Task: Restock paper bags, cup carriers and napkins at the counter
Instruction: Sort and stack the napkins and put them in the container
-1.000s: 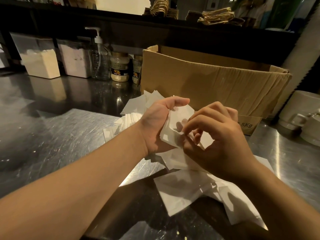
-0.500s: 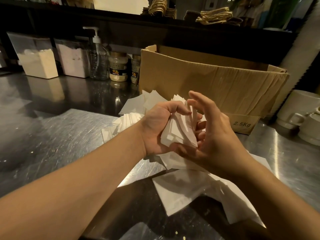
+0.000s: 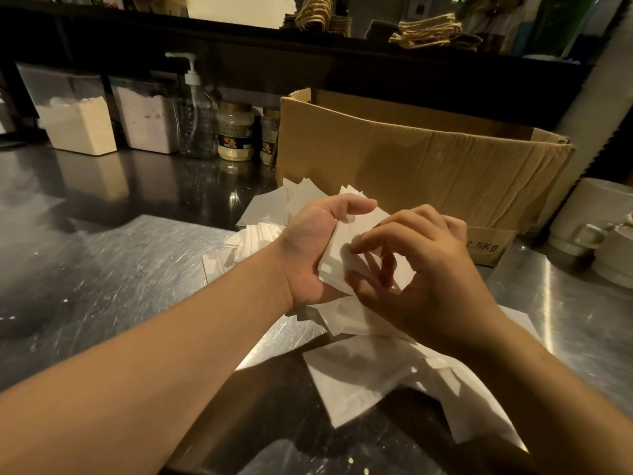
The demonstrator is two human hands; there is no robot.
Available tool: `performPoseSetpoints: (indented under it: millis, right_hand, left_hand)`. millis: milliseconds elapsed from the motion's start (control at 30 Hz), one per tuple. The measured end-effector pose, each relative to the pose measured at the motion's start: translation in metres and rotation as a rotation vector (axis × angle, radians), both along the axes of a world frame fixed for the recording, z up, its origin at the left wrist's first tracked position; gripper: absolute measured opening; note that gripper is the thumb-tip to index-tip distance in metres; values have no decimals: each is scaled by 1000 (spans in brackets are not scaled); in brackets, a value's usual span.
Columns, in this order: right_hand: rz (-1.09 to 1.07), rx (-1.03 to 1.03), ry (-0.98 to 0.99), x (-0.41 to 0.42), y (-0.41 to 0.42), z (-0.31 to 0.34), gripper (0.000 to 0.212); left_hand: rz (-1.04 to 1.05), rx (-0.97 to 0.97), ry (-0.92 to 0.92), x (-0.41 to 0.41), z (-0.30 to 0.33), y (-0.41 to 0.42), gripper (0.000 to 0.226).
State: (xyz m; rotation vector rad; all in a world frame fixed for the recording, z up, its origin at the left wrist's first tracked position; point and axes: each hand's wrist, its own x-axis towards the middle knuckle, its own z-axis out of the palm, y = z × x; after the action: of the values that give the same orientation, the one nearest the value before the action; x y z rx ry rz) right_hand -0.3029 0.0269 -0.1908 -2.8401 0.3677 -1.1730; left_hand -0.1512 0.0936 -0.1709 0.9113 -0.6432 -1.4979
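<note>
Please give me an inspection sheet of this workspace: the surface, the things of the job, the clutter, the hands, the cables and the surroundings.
Surface: steel counter, scratched, with small crumbs.
Job's things: a stack of white napkins held upright between both hands; loose napkins spread on the counter below; an open cardboard box behind them.
Clutter: pump bottle, two jars, two tubs of powder, white mugs at far right.
Hands: left hand grips the stack; right hand pinches its front sheets.
Cables: nothing seen.
Surroundings: dark shelf above, bearing bundles with twine handles; dim light.
</note>
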Motion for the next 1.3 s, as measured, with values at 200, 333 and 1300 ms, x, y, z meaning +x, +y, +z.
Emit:
performPoseSetpoints:
  millis: [200,333,1300]
  right_hand:
    - [-1,-23,-60,0,0,1,10]
    - [9,13,-15,-1,1,1,28]
    - [11,352,234,-5,13,14,134]
  left_hand:
    - [11,19,65,-2,2,1,42]
    - [24,-8,52,-2,1,0,48]
    - [-45,-69,-125,-9,3,8,14]
